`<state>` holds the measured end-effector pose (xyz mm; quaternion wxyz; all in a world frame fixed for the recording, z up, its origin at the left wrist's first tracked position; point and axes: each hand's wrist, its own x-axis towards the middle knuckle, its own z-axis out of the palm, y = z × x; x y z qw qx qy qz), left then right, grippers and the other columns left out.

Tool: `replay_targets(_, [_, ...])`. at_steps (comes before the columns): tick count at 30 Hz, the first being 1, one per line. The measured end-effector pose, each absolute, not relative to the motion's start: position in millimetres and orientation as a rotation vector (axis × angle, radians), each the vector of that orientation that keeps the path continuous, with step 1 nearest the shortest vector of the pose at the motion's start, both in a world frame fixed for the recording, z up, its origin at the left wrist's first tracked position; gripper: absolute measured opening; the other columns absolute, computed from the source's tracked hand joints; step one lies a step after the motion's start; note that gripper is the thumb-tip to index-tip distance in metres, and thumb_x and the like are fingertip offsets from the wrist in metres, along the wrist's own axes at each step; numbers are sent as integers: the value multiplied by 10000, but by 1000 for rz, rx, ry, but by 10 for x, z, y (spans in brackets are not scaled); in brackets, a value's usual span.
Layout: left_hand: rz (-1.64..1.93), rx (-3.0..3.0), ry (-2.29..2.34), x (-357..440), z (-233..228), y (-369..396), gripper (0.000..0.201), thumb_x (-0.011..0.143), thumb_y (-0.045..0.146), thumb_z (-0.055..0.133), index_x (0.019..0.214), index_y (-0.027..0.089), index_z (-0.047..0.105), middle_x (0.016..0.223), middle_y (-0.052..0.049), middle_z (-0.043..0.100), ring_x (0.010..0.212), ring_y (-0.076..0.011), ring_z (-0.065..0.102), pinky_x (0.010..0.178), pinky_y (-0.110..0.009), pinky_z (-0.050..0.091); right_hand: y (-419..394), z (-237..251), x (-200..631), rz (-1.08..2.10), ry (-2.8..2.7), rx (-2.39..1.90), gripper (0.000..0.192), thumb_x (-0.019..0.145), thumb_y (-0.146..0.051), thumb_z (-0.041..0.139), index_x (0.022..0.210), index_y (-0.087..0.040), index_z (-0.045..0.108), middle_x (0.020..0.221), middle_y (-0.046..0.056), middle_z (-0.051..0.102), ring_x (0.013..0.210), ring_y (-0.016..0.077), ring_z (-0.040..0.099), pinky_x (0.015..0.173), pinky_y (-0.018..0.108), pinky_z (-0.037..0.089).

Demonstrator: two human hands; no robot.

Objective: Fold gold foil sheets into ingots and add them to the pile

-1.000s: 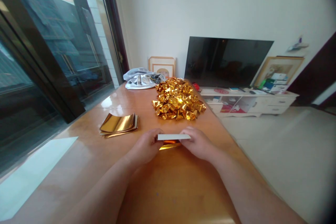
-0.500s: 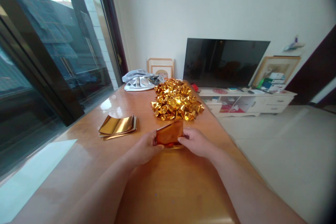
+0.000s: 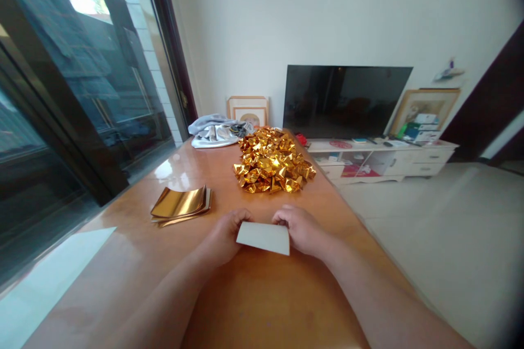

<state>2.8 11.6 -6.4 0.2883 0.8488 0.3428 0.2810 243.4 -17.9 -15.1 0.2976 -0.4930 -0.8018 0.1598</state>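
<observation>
Between my two hands is a sheet of foil paper (image 3: 264,236), its pale matte side facing me and its near edge tipped down. My left hand (image 3: 227,235) grips the left end, and my right hand (image 3: 301,229) grips the right end, both with curled fingers. Beyond them lies a heap of folded gold foil pieces (image 3: 272,163). To the left, a stack of gold foil sheets (image 3: 180,204) rests on the wooden table (image 3: 262,305), slightly fanned and curling at the edges.
A pale green sheet (image 3: 53,278) covers part of the table's left side. At the far end sits a bundle of grey, silvery cloth (image 3: 219,131). A television (image 3: 346,101) stands on a white cabinet (image 3: 409,158) beyond the right edge. Glass doors (image 3: 82,92) border the left.
The sheet in my hands showed its shiny gold-orange face before; now its pale side faces me. It has come lower and nearer, and both hands still hold its ends.
</observation>
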Motion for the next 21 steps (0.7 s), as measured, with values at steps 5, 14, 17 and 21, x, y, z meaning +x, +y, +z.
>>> replay_targets(5, [719, 2516, 959, 35, -74, 162, 277, 728, 25, 524, 902, 188, 665, 931, -53, 676, 904, -207, 578, 806, -311, 403, -189, -83, 2435, 304, -2163, -1350, 134, 786, -115, 645, 871, -210, 685, 900, 20, 641, 842, 164, 545, 719, 255, 372])
replay_targets(14, [556, 2714, 1021, 77, -32, 130, 340, 823, 11, 466, 947, 221, 702, 959, -65, 645, 957, -232, 520, 821, -338, 379, -210, -80, 2432, 250, -2243, -1426, 101, 857, -159, 632, 865, -222, 711, 908, 26, 629, 880, 173, 515, 736, 273, 342])
replay_targets(17, [499, 2729, 1019, 56, 0, 81, 364, 820, 11, 464, 973, 230, 712, 959, -69, 638, 961, -235, 518, 819, -340, 385, -233, -67, 2472, 276, -2309, -1424, 139, 850, -149, 626, 878, -233, 733, 900, 32, 641, 884, 178, 528, 746, 278, 350])
replay_targets(21, [430, 2734, 1024, 21, 34, 32, 352, 866, 64, 465, 1013, 249, 727, 947, -66, 639, 929, -227, 536, 812, -340, 396, -279, -24, 2526, 327, -2381, -1434, 206, 847, -141, 603, 941, -242, 756, 914, 41, 664, 897, 184, 549, 750, 277, 363])
